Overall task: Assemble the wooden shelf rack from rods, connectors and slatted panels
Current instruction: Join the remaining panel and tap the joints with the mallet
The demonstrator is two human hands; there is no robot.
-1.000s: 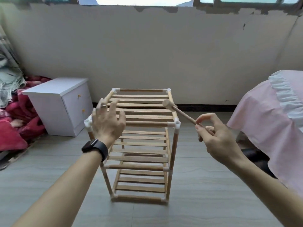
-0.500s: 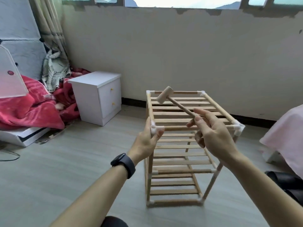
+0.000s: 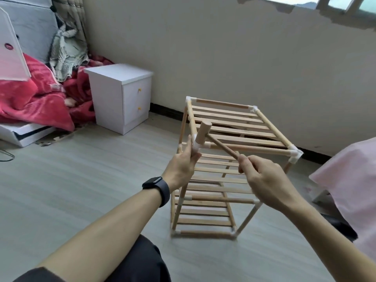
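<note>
A left hand (image 3: 181, 166) grips the standing wooden rack (image 3: 234, 121) at its near-left top corner. The right hand (image 3: 266, 181), fingers curled round a small mallet (image 3: 202, 132), holds its head against the corner connector (image 3: 197, 147). Final seating appears underway, and the next move calls for a square downward tap.

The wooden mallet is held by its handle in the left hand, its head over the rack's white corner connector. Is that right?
No. The head view shows the right hand holding the wooden mallet by its handle; its head is over the white corner connector.
</note>
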